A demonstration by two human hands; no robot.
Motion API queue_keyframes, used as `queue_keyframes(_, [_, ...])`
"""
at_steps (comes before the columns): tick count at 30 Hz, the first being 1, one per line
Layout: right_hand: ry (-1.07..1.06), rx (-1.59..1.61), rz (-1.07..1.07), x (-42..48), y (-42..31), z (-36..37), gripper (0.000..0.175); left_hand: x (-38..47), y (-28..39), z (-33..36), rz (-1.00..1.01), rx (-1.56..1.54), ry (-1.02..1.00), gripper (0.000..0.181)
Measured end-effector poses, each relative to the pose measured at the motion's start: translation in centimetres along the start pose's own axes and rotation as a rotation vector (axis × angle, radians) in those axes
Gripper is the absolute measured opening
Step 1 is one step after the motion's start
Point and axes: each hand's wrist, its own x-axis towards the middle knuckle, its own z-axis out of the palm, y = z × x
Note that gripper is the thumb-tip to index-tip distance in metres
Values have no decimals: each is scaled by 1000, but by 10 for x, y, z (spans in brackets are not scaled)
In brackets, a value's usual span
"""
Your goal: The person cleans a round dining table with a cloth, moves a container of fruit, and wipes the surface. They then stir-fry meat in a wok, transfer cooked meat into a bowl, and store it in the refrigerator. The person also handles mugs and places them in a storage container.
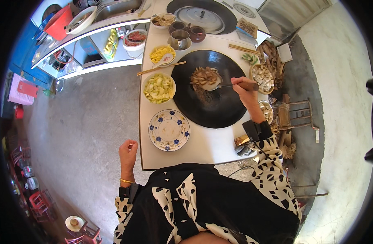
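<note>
My right hand [245,91] grips the wooden handle of a metal wok spatula or ladle [224,85] over the large black wok [226,109]. The tool's head lies at a heap of brown sliced food [204,76] in the wok. My left hand [128,152] hangs beside the counter's left edge, its fingers curled, with nothing visible in it. Nearest to it on the counter lies a blue-flowered plate [169,130] with food residue. Behind the plate stands a bowl of pale green slices [159,88], and farther back a bowl of yellow strips [162,55] with a white spoon [164,59] resting on it.
Chopsticks [162,68] lie between the two left bowls. A metal cup [179,39], dark pots [197,33] and a lidded wok [200,19] stand behind. Bowls of white pieces [262,78] line the right edge. Firewood [270,58] and a wooden chair [293,114] are to the right.
</note>
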Motion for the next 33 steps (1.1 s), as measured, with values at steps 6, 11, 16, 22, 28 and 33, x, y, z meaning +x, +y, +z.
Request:
queue_keyframes(6, [-173,-183,192,-29,-26,-34,8,-14,-7,-3,-49,-57,-5,13])
queue_keyframes(11, [-95,-206,46,-18,3,-20,11,-23,-6,-2,-97,-7,1,14])
queue_keyframes(16, [-383,-139,-353,9,8,-10,19,-21,4,2,-45,-19,9,15])
queue_keyframes(22, [-283,-191,7,-8,-39,-44,13,-28,-7,-2,-100,-74,-2,13])
queue_keyframes(28, [141,37,484,-33,-38,-13,15,-27,-16,-11,-168,-73,-79,12])
queue_keyframes(33, [208,231,275,-9,-8,24,11,-20,1,-4,-105,-101,-86,12])
